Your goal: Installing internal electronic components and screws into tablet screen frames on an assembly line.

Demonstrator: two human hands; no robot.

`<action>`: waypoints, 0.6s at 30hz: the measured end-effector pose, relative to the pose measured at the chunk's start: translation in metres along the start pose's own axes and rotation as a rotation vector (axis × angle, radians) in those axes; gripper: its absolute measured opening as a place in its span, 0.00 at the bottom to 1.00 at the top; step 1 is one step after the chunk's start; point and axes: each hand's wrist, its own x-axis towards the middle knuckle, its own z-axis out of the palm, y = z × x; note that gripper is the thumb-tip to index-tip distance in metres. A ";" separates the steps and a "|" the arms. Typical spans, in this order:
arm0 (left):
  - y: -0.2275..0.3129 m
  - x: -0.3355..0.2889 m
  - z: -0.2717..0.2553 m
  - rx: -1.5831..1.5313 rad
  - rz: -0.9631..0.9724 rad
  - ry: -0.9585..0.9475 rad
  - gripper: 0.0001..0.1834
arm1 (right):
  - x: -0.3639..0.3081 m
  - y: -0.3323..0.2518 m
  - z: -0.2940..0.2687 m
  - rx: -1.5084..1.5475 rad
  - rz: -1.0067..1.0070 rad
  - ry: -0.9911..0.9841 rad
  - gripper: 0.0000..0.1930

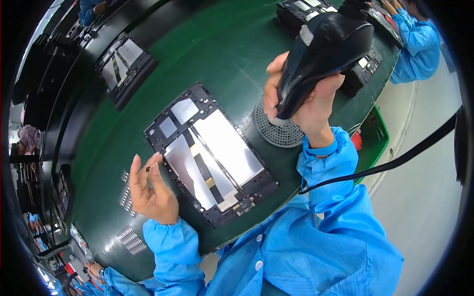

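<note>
In front of me lies an opened tablet (237, 153), with silvery panels, a dark frame and ribbon cables. My left hand (157, 195) is beside its left edge, thumb and fingertips pinching a tiny dark part (148, 169) with a yellowish mark. My right hand (316, 106) is wrapped round a black hand-held tool that looks like an electric screwdriver (326, 49). The tool's pale lower end is over a round grey plate full of small holes (284, 135). I cannot tell whether it touches the plate, and no screw shows at its tip.
Strips of small metal parts (132, 240) lie left on the green table (197, 54). Another opened device (124, 66) stands far left; more are stacked at the far right. A green bin (377, 143) and a black cable (395, 162) are at right. Co-workers (417, 44) sit nearby.
</note>
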 end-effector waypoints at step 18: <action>-0.024 -0.017 -0.058 -0.389 -0.650 -0.241 0.08 | 0.004 -0.018 0.029 0.277 -0.165 -0.216 0.57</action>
